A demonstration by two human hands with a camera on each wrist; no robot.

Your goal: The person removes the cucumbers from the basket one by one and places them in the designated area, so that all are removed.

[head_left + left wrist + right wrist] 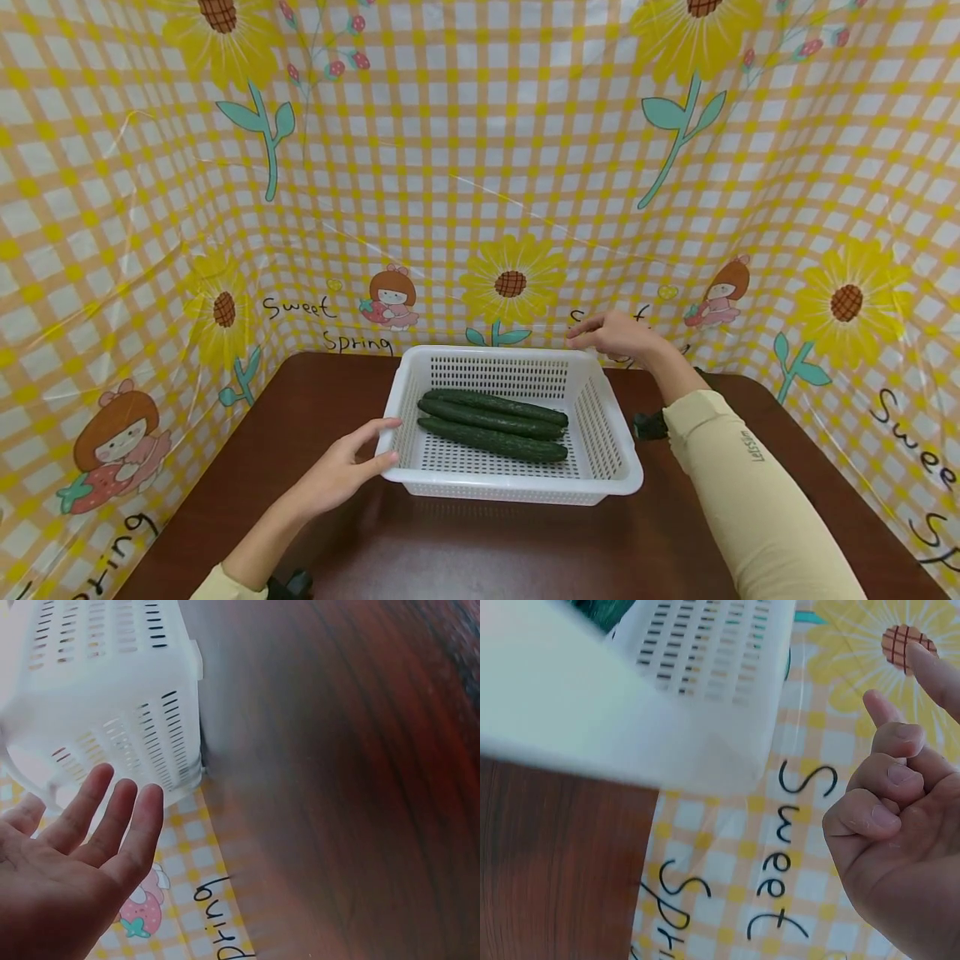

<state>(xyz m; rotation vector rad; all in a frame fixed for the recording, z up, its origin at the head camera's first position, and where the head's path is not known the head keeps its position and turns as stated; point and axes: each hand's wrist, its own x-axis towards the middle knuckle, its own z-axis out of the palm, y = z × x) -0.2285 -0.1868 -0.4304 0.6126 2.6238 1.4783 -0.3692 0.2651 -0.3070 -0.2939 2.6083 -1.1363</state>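
A white plastic basket [517, 492] with slotted walls stands on the dark brown table. Inside it, three dark green cucumbers [492, 440] lie side by side. My left hand [348, 467] is at the basket's left rim, its thumb and index fingertip on the edge; the left wrist view has the other fingers [124, 825] loosely extended by the outer wall. Behind the far right corner is my right hand [618, 335], holding nothing. In the right wrist view, several of its fingers [881, 776] curl loosely, apart from the basket, while the index finger and thumb reach out.
A yellow-and-white checked cloth [480, 183] with sunflowers and cartoon figures hangs at the back and both sides of the table [495, 550]. Dark wrist-worn devices [649, 425] show beside the forearms. Brown tabletop surrounds the basket.
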